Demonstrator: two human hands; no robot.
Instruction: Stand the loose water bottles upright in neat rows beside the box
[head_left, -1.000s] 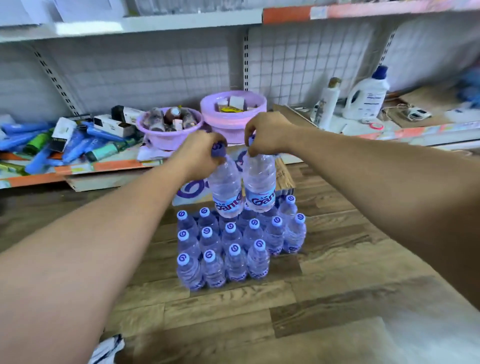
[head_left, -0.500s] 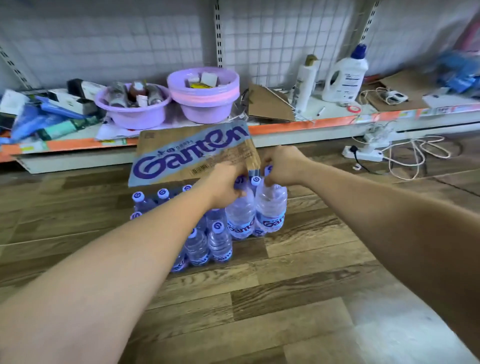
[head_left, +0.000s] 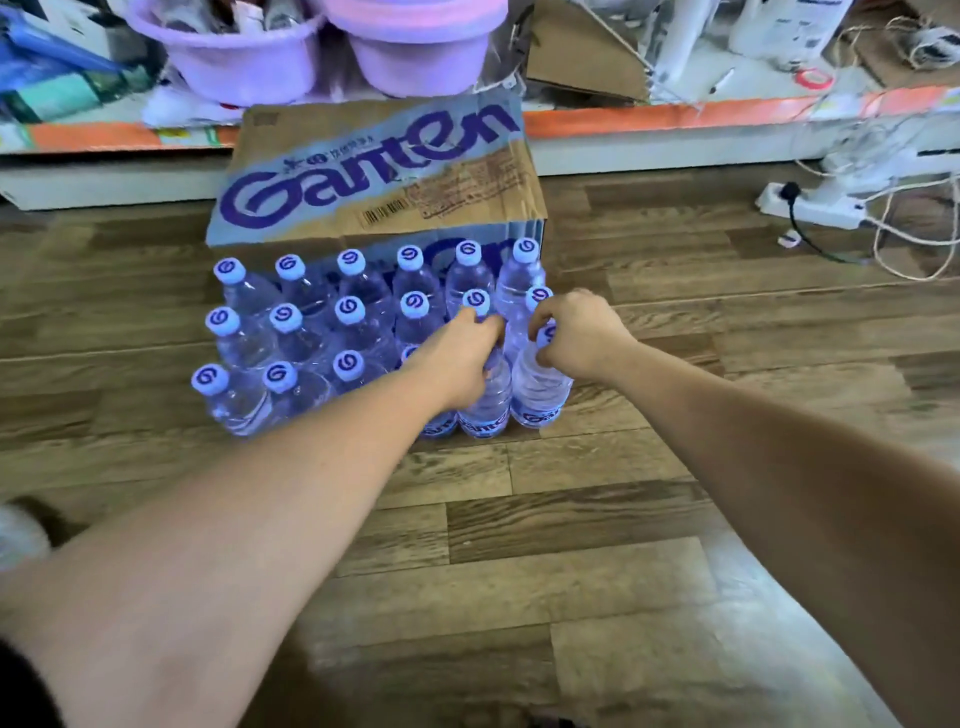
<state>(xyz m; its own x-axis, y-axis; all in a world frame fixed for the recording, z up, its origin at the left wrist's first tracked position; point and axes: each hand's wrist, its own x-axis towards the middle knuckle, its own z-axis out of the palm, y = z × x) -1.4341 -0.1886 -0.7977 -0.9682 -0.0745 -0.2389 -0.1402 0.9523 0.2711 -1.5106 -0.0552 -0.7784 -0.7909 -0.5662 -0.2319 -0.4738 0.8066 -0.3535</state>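
Note:
A cardboard Ganten box (head_left: 374, 176) sits on the wooden floor. In front of it several clear water bottles with pale blue caps (head_left: 291, 332) stand upright in three rows. My left hand (head_left: 457, 358) grips the top of one bottle (head_left: 485, 410) in the front row. Beside it my right hand (head_left: 576, 332) grips the cap end of a second bottle (head_left: 540, 389) at the front right corner. Both bottles stand upright with their bases on the floor.
Two lilac plastic basins (head_left: 228, 57) and clutter fill the low shelf (head_left: 675, 117) behind the box. A white power strip (head_left: 810, 208) with trailing cords lies on the floor at the right. Bare wooden floor (head_left: 519, 545) stretches toward me.
Both hands have lowered their two bottles from above the group down onto the floor at the front right of the rows. The view has tilted downward.

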